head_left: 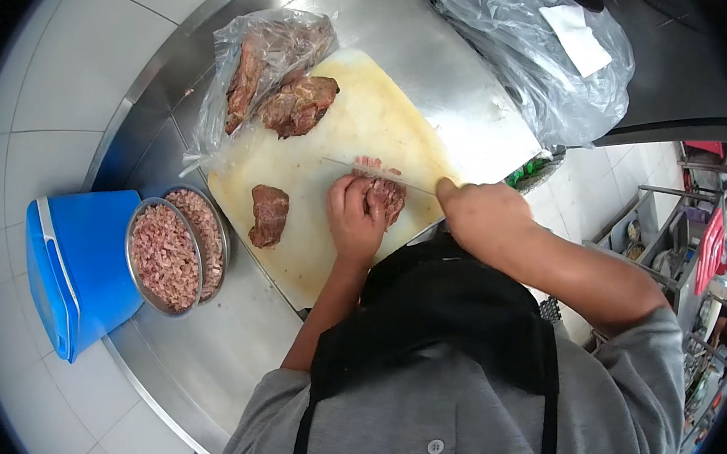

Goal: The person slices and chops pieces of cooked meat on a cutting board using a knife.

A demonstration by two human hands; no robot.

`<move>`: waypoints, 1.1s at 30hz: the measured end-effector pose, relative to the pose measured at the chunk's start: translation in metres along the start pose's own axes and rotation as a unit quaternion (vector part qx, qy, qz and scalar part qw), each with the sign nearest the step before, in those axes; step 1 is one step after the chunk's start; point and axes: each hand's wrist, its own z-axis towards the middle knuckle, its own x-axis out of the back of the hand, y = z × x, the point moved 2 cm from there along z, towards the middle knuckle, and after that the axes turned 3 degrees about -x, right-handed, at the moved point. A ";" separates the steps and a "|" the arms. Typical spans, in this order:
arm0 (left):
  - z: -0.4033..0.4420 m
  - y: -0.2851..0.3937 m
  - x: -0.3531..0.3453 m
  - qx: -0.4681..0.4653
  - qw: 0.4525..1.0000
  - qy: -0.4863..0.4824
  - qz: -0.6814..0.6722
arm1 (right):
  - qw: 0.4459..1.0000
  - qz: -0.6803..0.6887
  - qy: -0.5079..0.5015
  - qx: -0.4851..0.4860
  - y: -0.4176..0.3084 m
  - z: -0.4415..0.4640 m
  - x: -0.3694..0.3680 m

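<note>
My right hand (pixel 478 211) is closed around the handle of a knife (pixel 396 178), whose blade points left across the cutting board (pixel 319 262). Under the blade lies a piece of meat (pixel 389 200), with thin cut strips along its far side. Pressing on its near left side, my left hand (pixel 354 216) has its fingers curled over the meat. A smaller chunk of meat (pixel 269 216) rests on the board to the left. Farther off, another browned piece (pixel 299 106) sits at the board's far left edge, beside a clear plastic bag (pixel 223 65) with meat inside.
Two metal bowls of diced meat (pixel 165 255) stand left of the board, one overlapping the other. Beside them is a blue cooler (pixel 82 266). A large clear plastic bag (pixel 519 56) lies at the far right on the steel table (pixel 193 375). Shelving (pixel 666 240) stands off to the right.
</note>
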 end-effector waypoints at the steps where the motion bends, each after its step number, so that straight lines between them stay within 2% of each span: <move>1: 0.000 -0.001 0.000 -0.013 1.000 0.013 0.006 | 1.000 -0.013 0.002 0.006 0.000 -0.013 0.005; 4: 0.000 -0.003 -0.001 -0.015 0.999 -0.013 0.028 | 0.999 -0.001 -0.035 -0.033 -0.004 -0.014 -0.010; 7: 0.000 -0.007 -0.002 -0.023 0.999 -0.016 0.034 | 1.000 0.022 0.004 -0.011 -0.010 0.018 -0.038; 10: 0.002 -0.001 0.001 -0.014 1.000 -0.017 0.016 | 0.999 0.022 0.039 0.011 -0.004 0.017 -0.026; 14: -0.004 0.000 -0.001 0.030 0.998 0.045 -0.011 | 1.000 -0.011 -0.003 0.001 -0.007 -0.020 0.003; 17: -0.004 -0.004 -0.002 -0.019 0.999 0.005 0.043 | 0.999 -0.009 -0.038 -0.025 -0.009 -0.015 -0.012; 19: -0.004 -0.005 -0.002 -0.029 0.999 -0.017 0.040 | 0.998 0.053 -0.006 -0.016 -0.017 0.019 -0.036; 23: -0.006 0.000 0.000 -0.034 0.998 -0.003 0.051 | 0.999 0.050 0.011 0.000 -0.017 0.022 -0.038; 25: -0.001 -0.003 0.001 -0.006 1.000 -0.011 0.023 | 0.998 0.060 -0.021 -0.002 -0.011 0.027 -0.031; 29: 0.003 -0.003 0.017 0.029 0.998 -0.037 0.051 | 0.997 0.060 -0.038 0.009 -0.004 0.029 -0.023; 31: 0.005 -0.007 0.019 0.140 0.986 -0.010 -0.089 | 0.998 0.060 -0.029 0.013 -0.004 0.030 -0.024; 33: 0.001 -0.011 0.019 0.150 0.985 -0.013 -0.088 | 0.998 0.062 -0.027 0.017 -0.002 0.031 -0.026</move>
